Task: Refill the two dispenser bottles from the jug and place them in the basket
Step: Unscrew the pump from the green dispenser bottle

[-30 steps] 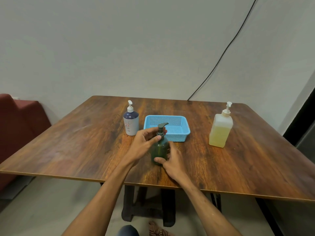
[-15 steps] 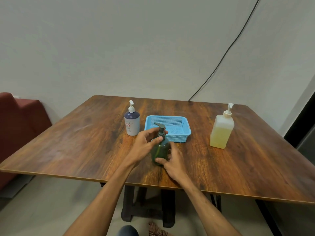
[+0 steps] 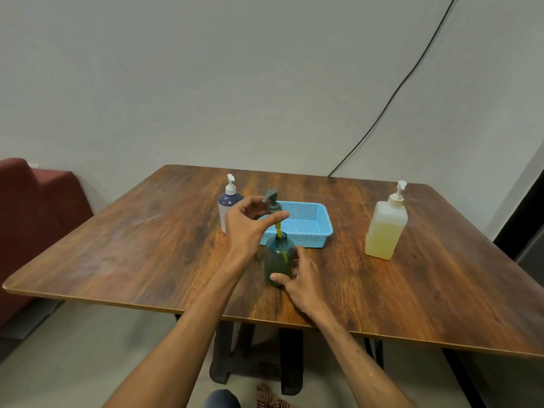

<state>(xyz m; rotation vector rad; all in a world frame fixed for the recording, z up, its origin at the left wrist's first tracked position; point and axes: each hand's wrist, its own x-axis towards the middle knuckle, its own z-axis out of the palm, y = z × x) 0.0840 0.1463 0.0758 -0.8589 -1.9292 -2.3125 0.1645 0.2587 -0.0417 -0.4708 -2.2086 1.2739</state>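
A small green dispenser bottle (image 3: 279, 257) stands on the wooden table (image 3: 141, 248), its neck uncapped. My right hand (image 3: 297, 278) grips its lower body. My left hand (image 3: 250, 223) pinches the bottle's grey pump head (image 3: 272, 201) and holds it above the neck, its yellow-wet tube (image 3: 279, 234) still reaching into the bottle. A dark blue dispenser bottle with a white pump (image 3: 228, 201) stands behind my left hand. The blue mesh basket (image 3: 312, 228) sits just beyond the green bottle. The jug (image 3: 385, 228), square with yellow liquid and a pump, stands at the right.
A black cable (image 3: 391, 98) runs down the wall behind the table. A red seat (image 3: 35, 207) stands to the left of the table. The table's near edge lies under my forearms.
My left hand has lifted the pump head up off the green bottle, drawing the tube partly out. My right hand has kept hold of the bottle's body.
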